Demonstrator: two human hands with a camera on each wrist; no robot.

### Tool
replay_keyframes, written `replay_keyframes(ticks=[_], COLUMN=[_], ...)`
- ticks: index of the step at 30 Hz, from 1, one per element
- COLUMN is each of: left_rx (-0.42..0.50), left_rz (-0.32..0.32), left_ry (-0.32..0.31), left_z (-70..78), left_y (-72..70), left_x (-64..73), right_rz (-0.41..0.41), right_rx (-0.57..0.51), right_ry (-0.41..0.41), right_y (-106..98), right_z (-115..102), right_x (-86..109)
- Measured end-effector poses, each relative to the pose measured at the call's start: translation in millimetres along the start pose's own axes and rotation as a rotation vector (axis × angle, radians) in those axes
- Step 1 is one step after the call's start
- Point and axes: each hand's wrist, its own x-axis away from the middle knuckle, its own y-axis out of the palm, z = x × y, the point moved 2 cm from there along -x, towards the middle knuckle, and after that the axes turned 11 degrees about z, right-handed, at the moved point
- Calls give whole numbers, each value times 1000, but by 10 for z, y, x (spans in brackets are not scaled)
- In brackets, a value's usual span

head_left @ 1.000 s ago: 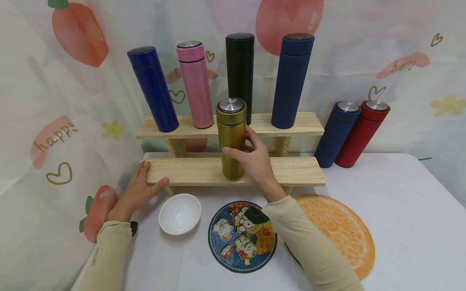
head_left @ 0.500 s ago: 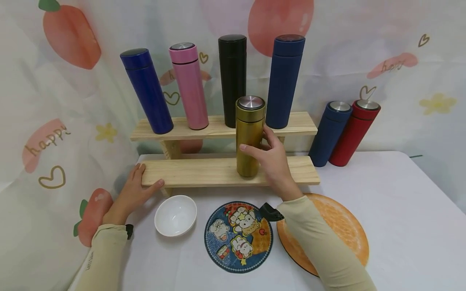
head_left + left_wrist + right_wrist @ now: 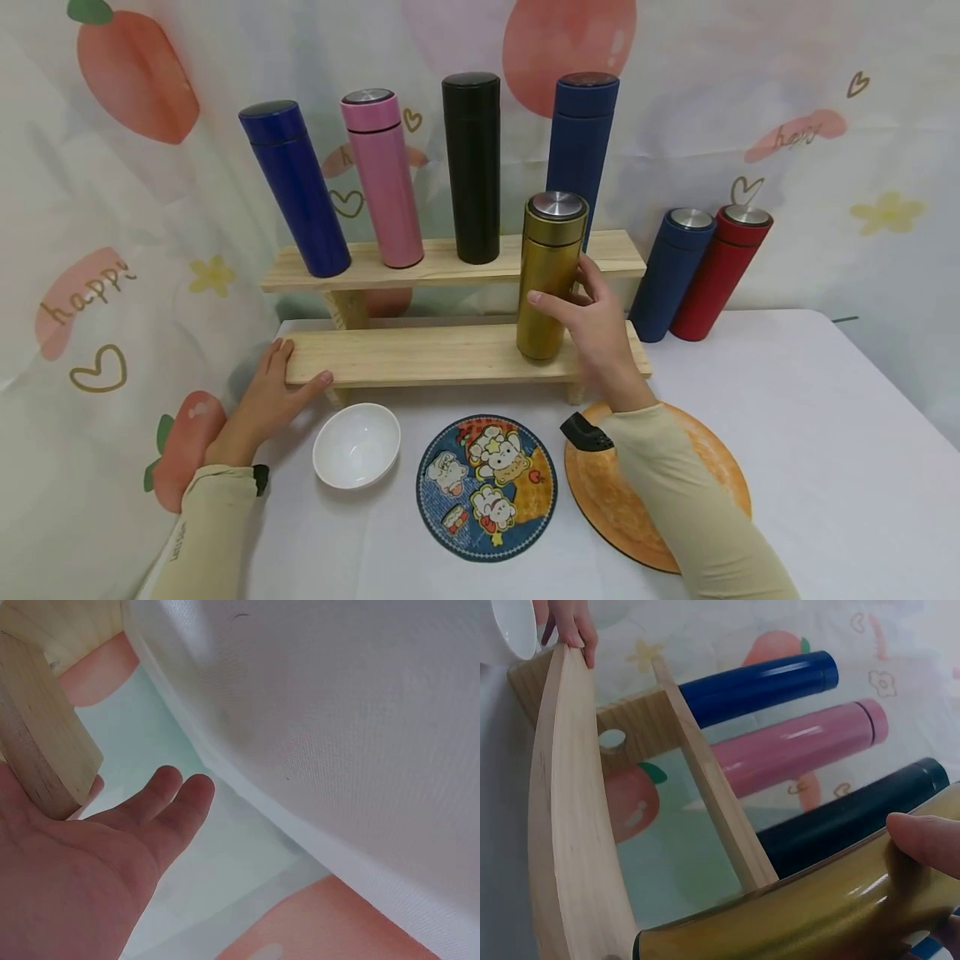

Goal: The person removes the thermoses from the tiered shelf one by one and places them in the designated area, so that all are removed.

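In the head view, my right hand (image 3: pixel 600 337) grips a gold thermos (image 3: pixel 551 279) from its right side. The thumb lies across the front and the fingers are partly hidden behind it. Its base is at the right part of the wooden shelf's lower board (image 3: pixel 405 354); I cannot tell whether they touch. My left hand (image 3: pixel 266 408) holds that board's left end, thumb at the front. In the left wrist view, two fingers (image 3: pixel 184 817) extend past the board's end. On the upper board stand a blue thermos (image 3: pixel 296 192), a pink one (image 3: pixel 384 183), a black one (image 3: pixel 472 167) and a navy one (image 3: pixel 581 133), partly covered by the gold.
Right of the shelf, a shorter blue thermos (image 3: pixel 671 275) and a red thermos (image 3: pixel 722 275) lean against the backdrop. In front are a white bowl (image 3: pixel 356 446), a round cartoon mat (image 3: pixel 487 487) and an orange round mat (image 3: pixel 637 508) partly under my right forearm.
My right hand has carried the gold thermos rightward along the lower board, from before the black thermos to before the navy one. The left hand keeps its place; the view has shifted slightly.
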Motion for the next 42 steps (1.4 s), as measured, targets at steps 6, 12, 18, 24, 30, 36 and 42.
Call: replay_keyframes(ticks=[6, 12, 18, 24, 30, 36, 42], left_rx=[1, 2, 0, -1, 6, 10, 17], left_rz=[5, 5, 6, 3, 9, 16, 14], left_ry=[5, 11, 16, 12, 20, 23, 28], left_z=[14, 20, 25, 22, 23, 2, 2], left_y=[-7, -12, -10, -14, -14, -15, -5], left_x=[5, 10, 5, 8, 9, 5, 0], right_rz=[55, 113, 168, 191, 217, 248, 293], right_rx=[13, 14, -9, 3, 16, 13, 15], right_ry=[-47, -78, -77, -76, -74, -65, -23], right_y=[-203, -446, -684, -900, -1102, -1283, -1497], right_z=[-43, -75, -78, -98, -116, -109, -71], right_x=[-55, -115, -155, -192, -196, -194, -226])
